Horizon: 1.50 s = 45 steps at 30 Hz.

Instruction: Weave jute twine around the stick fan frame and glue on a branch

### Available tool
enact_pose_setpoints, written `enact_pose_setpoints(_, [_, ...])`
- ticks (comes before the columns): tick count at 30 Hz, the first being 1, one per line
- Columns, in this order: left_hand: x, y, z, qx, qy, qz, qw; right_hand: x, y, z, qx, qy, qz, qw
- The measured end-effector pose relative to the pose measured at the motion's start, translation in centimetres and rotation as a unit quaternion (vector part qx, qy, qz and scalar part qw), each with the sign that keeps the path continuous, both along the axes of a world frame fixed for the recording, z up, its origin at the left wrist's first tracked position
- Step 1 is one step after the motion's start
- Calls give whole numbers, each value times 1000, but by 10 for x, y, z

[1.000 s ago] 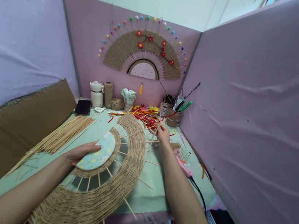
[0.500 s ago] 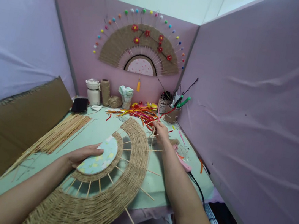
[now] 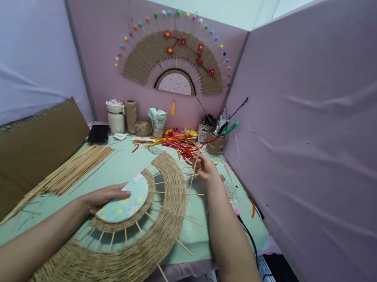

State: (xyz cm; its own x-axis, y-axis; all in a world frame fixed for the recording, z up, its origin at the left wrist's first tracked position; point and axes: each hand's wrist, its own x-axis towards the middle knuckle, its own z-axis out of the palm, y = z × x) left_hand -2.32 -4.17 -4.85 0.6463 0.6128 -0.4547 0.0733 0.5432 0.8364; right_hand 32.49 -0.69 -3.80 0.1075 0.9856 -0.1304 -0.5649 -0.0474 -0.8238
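A woven twine fan (image 3: 166, 224) with thin wooden sticks as ribs lies tilted in front of me, its stick ends poking out past the woven band. My left hand (image 3: 107, 196) grips its half-round centre (image 3: 128, 204), covered in pale blue patterned cloth, with the thumb on top and the other fingers hidden beneath. Beyond the fan's upper right edge, my right hand (image 3: 204, 167) is closed in a pinch on a thin strand (image 3: 192, 180), apparently twine, that runs down beside the rib ends.
Loose wooden sticks (image 3: 69, 173) lie at left beside a cardboard panel (image 3: 13, 163). Red and orange strips (image 3: 176, 145) are heaped behind the fan. Jars, twine rolls (image 3: 130, 116) and a tool cup (image 3: 216, 143) stand at the back. A black cable (image 3: 250, 237) crosses the right edge.
My right hand has shifted slightly right, and its forearm now covers more of the pink tool. The fan and my left hand stay nearly still; the view has turned slightly.
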Motion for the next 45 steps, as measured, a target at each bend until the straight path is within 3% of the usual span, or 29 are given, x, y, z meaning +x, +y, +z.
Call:
enact_pose_setpoints(10, [-2, 2, -4, -4, -3, -26, 1000, -4, -4, 7, 36, 77, -35, 996])
enact_pose_setpoints(19, [-3, 3, -8, -1, -19, -51, 998, -9, -2, 3, 45, 38, -25, 998])
enact_pose_setpoints(30, [-2, 2, -5, -15, -31, -59, 998, -30, 5, -15, -11, -27, 65, 997])
enact_pose_setpoints(40, [-1, 0, -8, -16, -36, -78, 996, -44, -6, -20, -24, -75, 157, 984])
enact_pose_setpoints(45, [2, -3, -8, -23, -37, -93, 995, -44, -3, -23, 3, -124, 130, 984])
